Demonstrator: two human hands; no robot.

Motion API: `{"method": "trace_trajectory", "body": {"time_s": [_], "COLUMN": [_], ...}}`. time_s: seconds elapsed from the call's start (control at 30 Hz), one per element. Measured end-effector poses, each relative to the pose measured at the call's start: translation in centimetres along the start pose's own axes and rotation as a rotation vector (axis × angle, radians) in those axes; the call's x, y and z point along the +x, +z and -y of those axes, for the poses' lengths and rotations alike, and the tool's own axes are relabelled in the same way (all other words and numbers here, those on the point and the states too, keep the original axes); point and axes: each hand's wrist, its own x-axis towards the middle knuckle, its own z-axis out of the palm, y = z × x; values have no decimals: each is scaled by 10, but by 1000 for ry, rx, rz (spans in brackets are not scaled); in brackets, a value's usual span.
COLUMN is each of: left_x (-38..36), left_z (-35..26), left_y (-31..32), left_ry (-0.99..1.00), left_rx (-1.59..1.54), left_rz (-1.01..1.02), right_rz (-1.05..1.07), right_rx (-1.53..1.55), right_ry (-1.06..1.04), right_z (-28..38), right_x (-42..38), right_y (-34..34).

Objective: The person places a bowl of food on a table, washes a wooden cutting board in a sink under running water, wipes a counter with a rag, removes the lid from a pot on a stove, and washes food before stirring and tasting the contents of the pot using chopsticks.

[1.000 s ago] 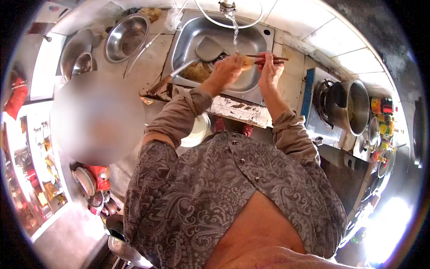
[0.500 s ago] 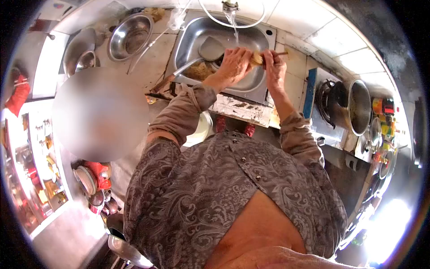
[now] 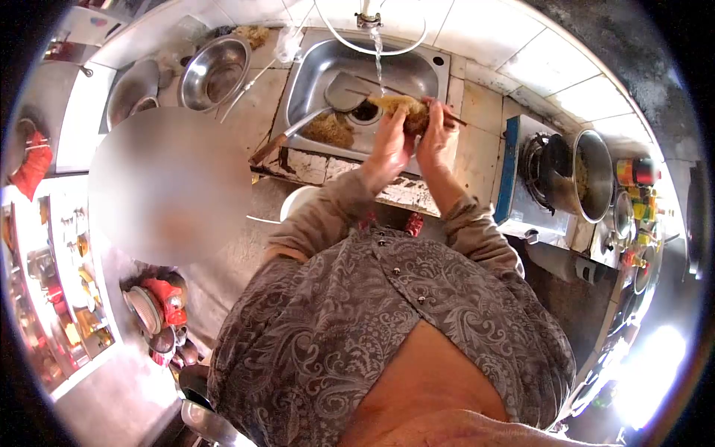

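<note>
My left hand (image 3: 390, 146) is closed on a yellowish-brown fibrous scrubber (image 3: 398, 104) over the right part of the sink (image 3: 313, 63). Close beside it, my right hand (image 3: 438, 141) is wrapped round the scrubber and thin brown sticks (image 3: 455, 118), probably chopsticks, whose ends stick out on both sides. Water runs from the tap (image 3: 368, 21) just behind the scrubber. A ladle or spatula (image 3: 345, 92) lies in the sink, its wooden handle over the left rim. Near the drain is a brown fibrous clump (image 3: 329, 130).
Metal basins (image 3: 216, 73) stand on the counter left of the sink. To the right are a gas stove (image 3: 532, 164) and a metal pot (image 3: 593, 176). A white bucket (image 3: 298, 201) is below the counter. A blurred round area covers the left side.
Both hands have come together and lower, with the scrubber now between them. The sticks show at a slant across the sink. The view has shifted slightly.
</note>
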Motion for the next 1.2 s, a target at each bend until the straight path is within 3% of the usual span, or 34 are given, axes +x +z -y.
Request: {"method": "trace_trajectory", "body": {"time_s": [0.07, 0.17, 0.2, 0.27, 0.33, 0.37, 0.43, 0.53, 0.57, 0.7, 0.8, 0.83, 0.93, 1.07, 1.2], "left_x": [14, 18, 42, 56, 81, 79, 79, 42, 44, 75, 57, 43, 35, 31, 78], "left_z": [7, -8, -5, -21, -38, -53, -81, -89, -77, -89, -102, -101, -77, -41, -57], "left_y": [2, 6, -23, -31, -60, -77, -78, -38, -34, -72, -98, -84, -63, -40, -89], "left_ry": [62, -46, 11, 68, 108, 245, 252, 413, 593, 568, 107, 99, 194, 182, 371], "left_rx": [106, 39, -13, -211, -185, 402, 316, 1205, 1452, 1759, 974, 673, 435, 389, 74], "left_rz": [-55, -262, -191, -252, -314, -289, -352, 337, 490, 404, 96, 127, 176, 272, -163], "right_rz": [33, 34, 22, -5, -3, -2, 27, 119, 154, 262, 250, 244, 226, 266, 156], "right_rx": [-231, -101, -114, -142, -144, -145, -197, -204, -201, -189, -143, -145, -118, -84, -26], "right_ry": [-28, 60, 59, 51, 34, 26, 29, 96, 85, 50, 38, 58, 124, 209, 192], "right_z": [33, 31, 33, 47, 61, 68, 78, 78, 78, 73, 72, 71, 53, 10, 21], "right_x": [-11, -1, -1, 0, 4, 7, 16, 31, 37, 50, 56, 57, 54, 22, 22], "right_y": [11, 8, 6, 5, -3, -9, -17, -2, 6, 6, 0, 2, 8, 37, 45]}}
